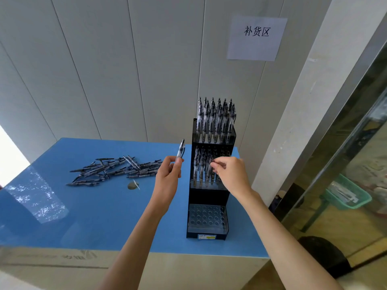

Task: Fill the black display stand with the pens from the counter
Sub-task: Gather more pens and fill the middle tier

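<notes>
left hand (pixel 167 174) holds one clear-barrelled pen (pixel 180 150) upright beside the black display stand (pixel 207 197); right hand (pixel 230 174) pinches a pen in its half-filled middle tier. top tier is packed, bottom tier's round holes stand bare. loose pens (pixel 113 170) lie heaped on the blue counter (pixel 83 216).

Paper sign (pixel 256 38) on wall – green basket (pixel 347 195) right, behind glass.

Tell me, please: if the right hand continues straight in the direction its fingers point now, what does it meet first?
The right hand points left and away, into the middle tier of the black display stand. It would probably first meet the pens already standing there; its fingertips seem to be at them, though depth is unclear.
</notes>
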